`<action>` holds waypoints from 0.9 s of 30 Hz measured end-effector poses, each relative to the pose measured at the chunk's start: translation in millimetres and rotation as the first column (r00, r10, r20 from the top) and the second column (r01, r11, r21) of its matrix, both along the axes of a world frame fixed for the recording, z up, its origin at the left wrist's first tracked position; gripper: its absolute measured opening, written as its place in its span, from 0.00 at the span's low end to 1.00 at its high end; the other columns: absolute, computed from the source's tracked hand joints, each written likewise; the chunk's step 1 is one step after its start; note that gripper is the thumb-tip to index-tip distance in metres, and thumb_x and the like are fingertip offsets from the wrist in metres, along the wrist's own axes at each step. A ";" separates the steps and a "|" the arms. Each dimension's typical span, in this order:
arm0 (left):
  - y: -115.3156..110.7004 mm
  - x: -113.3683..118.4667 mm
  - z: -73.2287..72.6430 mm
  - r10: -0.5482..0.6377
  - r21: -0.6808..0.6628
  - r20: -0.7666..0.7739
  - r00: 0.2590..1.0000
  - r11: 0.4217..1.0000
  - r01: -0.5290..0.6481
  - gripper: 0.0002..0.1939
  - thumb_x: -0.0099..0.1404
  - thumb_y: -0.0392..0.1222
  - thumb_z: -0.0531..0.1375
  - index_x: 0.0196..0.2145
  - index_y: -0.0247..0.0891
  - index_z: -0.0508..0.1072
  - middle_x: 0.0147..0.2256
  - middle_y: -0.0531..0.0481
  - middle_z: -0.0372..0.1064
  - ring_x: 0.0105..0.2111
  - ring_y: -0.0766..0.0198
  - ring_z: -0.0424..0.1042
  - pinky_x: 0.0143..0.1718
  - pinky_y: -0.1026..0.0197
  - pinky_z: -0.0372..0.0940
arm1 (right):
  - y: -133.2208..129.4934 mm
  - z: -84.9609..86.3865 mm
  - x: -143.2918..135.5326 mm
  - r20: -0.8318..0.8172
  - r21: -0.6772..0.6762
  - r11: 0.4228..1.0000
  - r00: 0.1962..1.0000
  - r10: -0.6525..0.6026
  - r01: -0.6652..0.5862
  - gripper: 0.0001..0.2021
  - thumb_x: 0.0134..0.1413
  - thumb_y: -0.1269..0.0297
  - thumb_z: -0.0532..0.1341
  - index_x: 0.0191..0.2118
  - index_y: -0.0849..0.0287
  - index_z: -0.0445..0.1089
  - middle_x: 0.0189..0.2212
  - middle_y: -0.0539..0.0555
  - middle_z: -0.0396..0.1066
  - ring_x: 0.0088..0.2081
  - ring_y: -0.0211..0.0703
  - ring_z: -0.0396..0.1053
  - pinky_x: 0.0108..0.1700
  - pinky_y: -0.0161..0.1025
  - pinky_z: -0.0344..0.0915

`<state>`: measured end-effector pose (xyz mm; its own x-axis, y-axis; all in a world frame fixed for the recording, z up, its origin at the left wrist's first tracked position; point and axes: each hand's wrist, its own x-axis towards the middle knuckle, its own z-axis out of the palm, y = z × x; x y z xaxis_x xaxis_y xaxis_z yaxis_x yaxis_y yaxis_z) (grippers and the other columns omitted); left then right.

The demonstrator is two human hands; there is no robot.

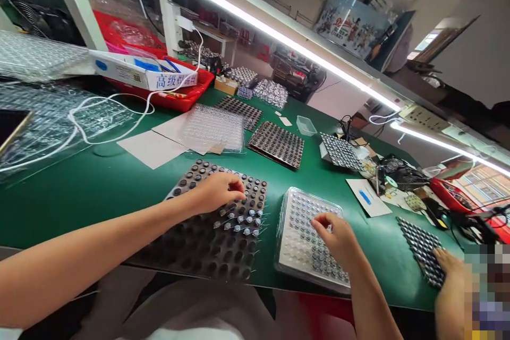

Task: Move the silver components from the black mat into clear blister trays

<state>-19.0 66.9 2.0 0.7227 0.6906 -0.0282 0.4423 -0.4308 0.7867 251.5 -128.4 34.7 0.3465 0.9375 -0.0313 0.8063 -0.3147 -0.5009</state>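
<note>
My left hand (221,190) hovers over a dark tray (195,263) with rows of round wells, its thumb and fingers pinched together. Just below it, a cluster of small round parts with thin wire leads (238,221) sits in the wells. Dark round pieces fill the rows farther back. My right hand (333,231) is over a clear plastic tray (282,255), its thumb and index finger also closed in a pinch. Small silvery round parts (303,206) stand in many of that tray's pockets; some pockets at the front left look bare. What either pinch holds is too small to make out.
A co-worker's hand (448,263) rests on another filled tray (420,249) at the right. Behind my hands lie a stacked dark tray (277,143), clear trays (215,127) and white sheets (151,149). A red bin (203,90) and white cable (95,142) are at the left.
</note>
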 end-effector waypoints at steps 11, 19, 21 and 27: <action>-59.4 101.5 9.1 -0.286 0.084 -0.120 0.951 0.951 0.296 0.06 0.60 0.41 0.58 0.31 0.39 0.75 0.35 0.48 0.72 0.39 0.59 0.68 0.40 0.62 0.61 | 3.8 -31.4 -18.1 0.083 -0.139 0.990 0.995 0.050 -0.038 0.08 0.55 0.64 0.54 0.29 0.57 0.69 0.28 0.51 0.72 0.32 0.41 0.66 0.33 0.36 0.54; -71.1 133.6 7.8 -0.317 0.106 -0.416 0.852 0.914 0.392 0.07 0.57 0.43 0.59 0.31 0.42 0.77 0.38 0.44 0.71 0.47 0.50 0.64 0.45 0.55 0.60 | -4.9 -29.7 -5.3 0.139 -0.062 0.997 0.990 -0.026 0.035 0.04 0.53 0.64 0.57 0.31 0.56 0.66 0.30 0.51 0.71 0.35 0.43 0.66 0.37 0.38 0.53; -74.7 138.9 8.0 -0.319 0.130 -0.447 0.836 0.901 0.413 0.07 0.57 0.44 0.59 0.30 0.41 0.77 0.37 0.42 0.71 0.46 0.48 0.63 0.45 0.52 0.60 | -9.8 -27.9 -1.1 0.125 -0.044 0.998 0.991 -0.049 0.054 0.05 0.54 0.62 0.55 0.33 0.56 0.66 0.31 0.52 0.71 0.36 0.44 0.66 0.37 0.39 0.54; -75.4 139.4 9.8 -0.303 0.156 -0.412 0.859 0.906 0.394 0.12 0.53 0.44 0.63 0.36 0.38 0.73 0.42 0.40 0.68 0.46 0.48 0.63 0.44 0.52 0.61 | -12.3 -26.2 6.4 0.117 -0.026 0.999 0.993 -0.034 0.037 0.09 0.54 0.58 0.55 0.37 0.56 0.67 0.33 0.53 0.72 0.37 0.46 0.67 0.38 0.40 0.57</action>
